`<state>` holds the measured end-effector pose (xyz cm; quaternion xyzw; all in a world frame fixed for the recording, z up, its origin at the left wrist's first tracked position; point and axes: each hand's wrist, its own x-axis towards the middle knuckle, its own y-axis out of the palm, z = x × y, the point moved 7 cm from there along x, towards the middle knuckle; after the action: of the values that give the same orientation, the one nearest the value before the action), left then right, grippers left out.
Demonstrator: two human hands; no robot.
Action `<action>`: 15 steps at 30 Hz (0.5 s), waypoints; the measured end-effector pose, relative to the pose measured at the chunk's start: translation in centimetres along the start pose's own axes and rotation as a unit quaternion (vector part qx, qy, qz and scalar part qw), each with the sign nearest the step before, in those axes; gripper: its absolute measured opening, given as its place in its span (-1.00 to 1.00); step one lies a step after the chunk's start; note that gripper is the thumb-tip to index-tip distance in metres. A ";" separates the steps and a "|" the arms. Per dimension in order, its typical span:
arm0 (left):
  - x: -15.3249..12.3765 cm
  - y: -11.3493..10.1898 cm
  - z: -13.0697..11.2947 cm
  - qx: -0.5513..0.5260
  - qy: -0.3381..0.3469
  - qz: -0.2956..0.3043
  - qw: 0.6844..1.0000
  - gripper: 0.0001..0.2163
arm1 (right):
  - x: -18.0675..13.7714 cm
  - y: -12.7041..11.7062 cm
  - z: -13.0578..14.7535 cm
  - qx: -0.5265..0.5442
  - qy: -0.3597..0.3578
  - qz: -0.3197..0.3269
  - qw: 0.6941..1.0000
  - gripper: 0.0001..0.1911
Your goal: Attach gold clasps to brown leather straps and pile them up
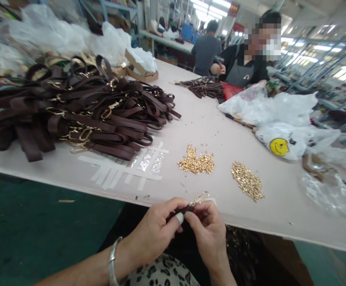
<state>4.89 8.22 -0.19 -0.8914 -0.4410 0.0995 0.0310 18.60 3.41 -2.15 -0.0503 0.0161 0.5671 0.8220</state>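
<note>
At the table's front edge my two hands meet over a dark brown leather strap (185, 209) with a gold metal clasp (202, 196) at its end. My left hand (158, 224), wearing a white covering on its thumb and a silver bangle at the wrist, pinches the strap. Close beside it, my right hand (208, 228) is closed on the strap's end just below the clasp. Its fingertips hide whatever small part may lie between them. Beyond the hands lie two piles of small gold metal pieces, a left pile (196, 161) and a right pile (247, 180).
A large heap of brown straps with gold hardware (101, 115) covers the table's left side. Clear tape strips (110, 174) are stuck near the front edge. Plastic bags (283, 139) line the right. Across the table a co-worker (241, 63) holds a tool beside more straps (204, 86).
</note>
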 end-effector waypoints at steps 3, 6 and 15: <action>0.1 -0.3 1.2 -0.066 -0.072 0.019 0.995 -0.64 | 1.8 -3.4 0.1 -0.111 -0.034 -0.018 0.993 -0.74; -0.1 -1.0 2.3 -0.106 -0.118 0.006 0.987 -0.60 | 3.7 -9.2 1.1 -0.345 -0.110 -0.124 0.924 -0.69; -1.3 0.0 2.8 -0.224 -0.212 0.038 0.950 -0.49 | 8.1 -15.4 1.5 -0.621 -0.171 -0.133 0.753 -0.74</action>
<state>3.54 7.07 -2.76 -0.8500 -0.4138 0.1863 -0.2676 35.82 5.64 -0.29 -0.4534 -0.4876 0.3367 0.6658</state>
